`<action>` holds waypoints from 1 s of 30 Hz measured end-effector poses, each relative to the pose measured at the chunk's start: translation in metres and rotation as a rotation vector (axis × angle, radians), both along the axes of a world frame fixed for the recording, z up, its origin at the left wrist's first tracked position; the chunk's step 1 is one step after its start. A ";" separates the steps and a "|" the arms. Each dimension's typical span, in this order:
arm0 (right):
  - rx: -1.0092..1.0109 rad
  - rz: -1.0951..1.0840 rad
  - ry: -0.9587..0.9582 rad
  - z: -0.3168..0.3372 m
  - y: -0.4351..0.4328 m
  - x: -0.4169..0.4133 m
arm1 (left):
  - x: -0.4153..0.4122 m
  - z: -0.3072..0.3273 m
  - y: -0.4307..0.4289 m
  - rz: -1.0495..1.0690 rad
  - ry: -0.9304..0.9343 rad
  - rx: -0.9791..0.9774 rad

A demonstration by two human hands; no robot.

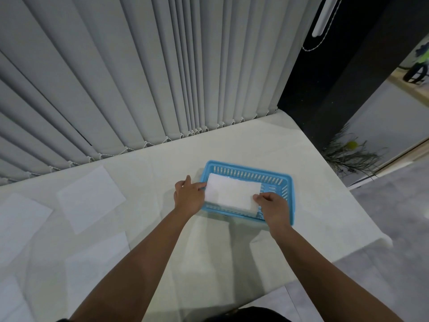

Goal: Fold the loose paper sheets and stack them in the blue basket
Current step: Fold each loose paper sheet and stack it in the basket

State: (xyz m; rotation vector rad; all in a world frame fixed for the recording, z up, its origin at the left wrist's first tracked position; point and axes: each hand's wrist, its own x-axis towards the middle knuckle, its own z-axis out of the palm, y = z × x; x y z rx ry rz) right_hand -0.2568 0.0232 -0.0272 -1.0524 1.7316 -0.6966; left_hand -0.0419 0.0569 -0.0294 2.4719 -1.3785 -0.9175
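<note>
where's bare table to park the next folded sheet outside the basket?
Free: the strip between the blue basket and the blinds, the cloth right of the basket up to the table edge, and the near patch between the forearms. Crowded: the left side, covered with loose paper sheets, and the basket, where both hands hold a folded sheet.

Dim, even indoor light with soft shadows under the arms. Wide-angle distortion bends the blinds point(139, 77). Edges look slightly soft.

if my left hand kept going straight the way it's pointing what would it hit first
Probably the blue basket: the left hand points away and rightward, fingertips already at its near-left rim beside the folded paper. Depth there is hard to judge.
</note>
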 end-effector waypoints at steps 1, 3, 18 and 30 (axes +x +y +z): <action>-0.003 0.005 0.006 0.000 -0.001 0.000 | 0.000 0.000 0.000 -0.004 0.000 0.000; -0.006 0.014 0.015 0.001 -0.001 0.000 | 0.000 0.000 0.000 -0.010 0.001 -0.003; -0.033 0.030 0.122 -0.007 -0.001 -0.006 | 0.006 -0.003 0.006 0.002 0.037 -0.196; -0.212 0.393 0.429 -0.019 0.028 -0.019 | -0.007 -0.014 0.030 -0.104 -0.270 -0.312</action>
